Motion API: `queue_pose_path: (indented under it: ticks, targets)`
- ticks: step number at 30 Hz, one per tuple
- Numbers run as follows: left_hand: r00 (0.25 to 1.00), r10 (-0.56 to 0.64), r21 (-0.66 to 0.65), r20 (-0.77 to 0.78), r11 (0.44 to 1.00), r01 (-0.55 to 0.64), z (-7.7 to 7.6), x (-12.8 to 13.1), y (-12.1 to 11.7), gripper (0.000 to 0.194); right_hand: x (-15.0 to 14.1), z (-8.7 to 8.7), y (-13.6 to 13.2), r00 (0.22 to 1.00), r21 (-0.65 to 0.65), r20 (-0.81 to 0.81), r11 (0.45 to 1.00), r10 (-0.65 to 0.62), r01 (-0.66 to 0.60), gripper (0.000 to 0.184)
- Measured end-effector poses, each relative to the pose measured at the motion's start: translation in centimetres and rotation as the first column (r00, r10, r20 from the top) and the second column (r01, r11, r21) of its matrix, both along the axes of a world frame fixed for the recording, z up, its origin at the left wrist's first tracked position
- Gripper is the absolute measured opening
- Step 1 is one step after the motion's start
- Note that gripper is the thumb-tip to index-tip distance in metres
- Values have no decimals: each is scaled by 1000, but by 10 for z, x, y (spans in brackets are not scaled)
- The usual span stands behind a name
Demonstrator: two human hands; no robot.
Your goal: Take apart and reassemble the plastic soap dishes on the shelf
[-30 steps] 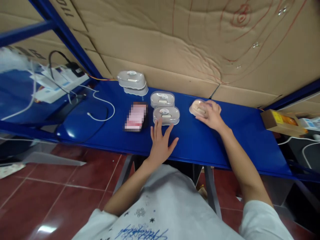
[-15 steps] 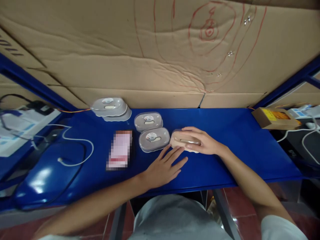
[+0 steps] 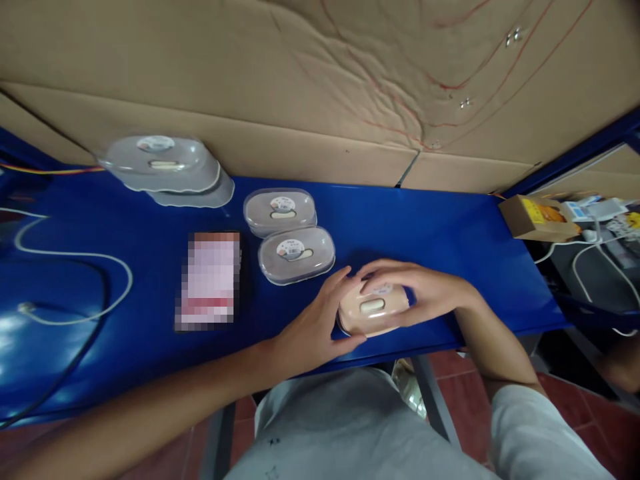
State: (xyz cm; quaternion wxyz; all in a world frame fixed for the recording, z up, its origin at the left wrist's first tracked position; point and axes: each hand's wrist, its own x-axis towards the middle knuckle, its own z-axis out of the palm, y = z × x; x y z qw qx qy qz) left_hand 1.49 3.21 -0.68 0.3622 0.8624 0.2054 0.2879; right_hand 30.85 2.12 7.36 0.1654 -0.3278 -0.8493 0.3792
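A small oval beige plastic container (image 3: 357, 317) with a clear lid and a pale pill-shaped piece on top is at the front of the blue table. My left hand (image 3: 320, 317) curves round its left side, thumb at the near edge and fingers at the far edge. From the right, my right hand (image 3: 425, 290) wraps over its far side and right end, partly covering a round label. Just beyond, to the left, lie two grey containers with clear lids, the nearer container (image 3: 297, 255) and the farther container (image 3: 280, 212).
More grey containers (image 3: 165, 163) are stacked at the back left, by the cardboard wall (image 3: 300, 143). A phone (image 3: 210, 280) with a blurred screen lies left of my left forearm. White cable (image 3: 127, 287) crosses the table's left side. A cardboard box (image 3: 537, 220) stands at far right.
The beige container has come nearer to me and away from the grey ones. My left hand, spread beside it before, now grips its left side. The camera view has shifted closer.
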Motion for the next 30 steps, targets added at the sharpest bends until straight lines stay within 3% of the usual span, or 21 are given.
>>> queue_pose_path:
  ticks: [3,6,9,12,15,18,24,30]
  targets:
    - [1000,-6,78,-13,997,7,1,0,0,99,19,-3,10,974,138,76,969,-215,203,55]
    - [994,0,134,-112,991,15,-1,0,3,104,31,-24,24,896,321,123,871,-427,371,55]
    - [988,20,120,-150,993,-2,-1,2,6,98,31,-48,35,872,359,155,849,-465,389,67]
    - [996,53,23,-78,998,-52,4,2,10,88,23,-48,33,849,391,180,828,-497,402,60]
    - [995,98,-121,4,988,-97,8,1,13,87,10,-28,18,921,347,109,883,-373,317,60]
    - [991,106,-216,78,972,-87,6,1,15,88,-7,-10,-1,987,204,78,971,-140,122,84]
    - [986,101,-311,136,949,-55,-6,1,17,97,-23,-9,-13,986,223,101,968,-136,111,65]
    - [1000,18,-206,-22,978,-22,-6,-3,18,106,-16,-11,-5,991,182,60,977,-120,108,55]
